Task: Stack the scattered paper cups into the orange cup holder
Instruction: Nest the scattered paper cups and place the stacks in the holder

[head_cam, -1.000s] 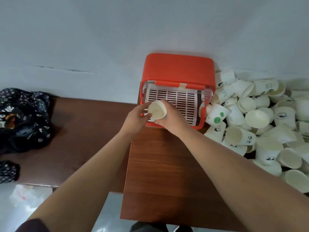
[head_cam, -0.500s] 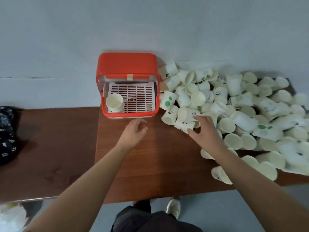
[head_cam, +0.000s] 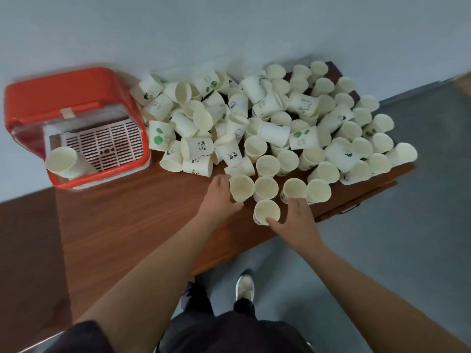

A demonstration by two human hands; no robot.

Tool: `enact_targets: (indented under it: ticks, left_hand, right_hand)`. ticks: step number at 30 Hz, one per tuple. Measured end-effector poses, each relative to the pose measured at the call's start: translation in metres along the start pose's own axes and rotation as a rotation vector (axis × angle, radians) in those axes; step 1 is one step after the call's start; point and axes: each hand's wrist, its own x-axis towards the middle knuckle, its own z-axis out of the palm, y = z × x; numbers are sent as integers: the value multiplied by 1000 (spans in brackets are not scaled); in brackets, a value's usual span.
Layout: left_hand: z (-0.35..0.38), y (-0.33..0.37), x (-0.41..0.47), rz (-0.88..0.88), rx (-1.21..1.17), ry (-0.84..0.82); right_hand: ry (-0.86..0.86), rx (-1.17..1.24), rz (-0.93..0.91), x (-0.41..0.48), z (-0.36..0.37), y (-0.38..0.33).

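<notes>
Paper cup [head_cam: 241, 187] within fingers [head_cam: 223, 178] of left hand [head_cam: 219, 197]

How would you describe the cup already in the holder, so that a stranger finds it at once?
Find the orange holder at the left end of the brown table, against the wall. One cup stands in the near left corner of its white slatted tray. It alone is inside the holder; every other cup is in the pile to the right.

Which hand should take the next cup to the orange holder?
Left. The left hand wraps a paper cup and is nearer the orange cup holder; the right hand only touches another cup.
</notes>
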Motion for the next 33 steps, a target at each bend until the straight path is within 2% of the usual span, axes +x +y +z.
enact_targets:
  ticks: [9, 13, 18, 24, 33]
  left_hand:
    - [32, 7, 34, 6, 197, 36]
    - [34, 6, 31, 10, 178, 38]
    - [24, 0, 11, -19, 94, 74]
    - [-31, -32, -26, -145, -18, 183]
    - [-176, -96, -79, -272, -81, 549]
  right_hand:
    - [-7, -94, -31, 5, 38, -1]
    - [16, -136, -65, 14, 39, -2]
    - [-42, -84, -111, 10, 29, -3]
    - [-141, -6, -212, 19, -9, -41]
    - [-147, 169, -396, 45, -21, -195]
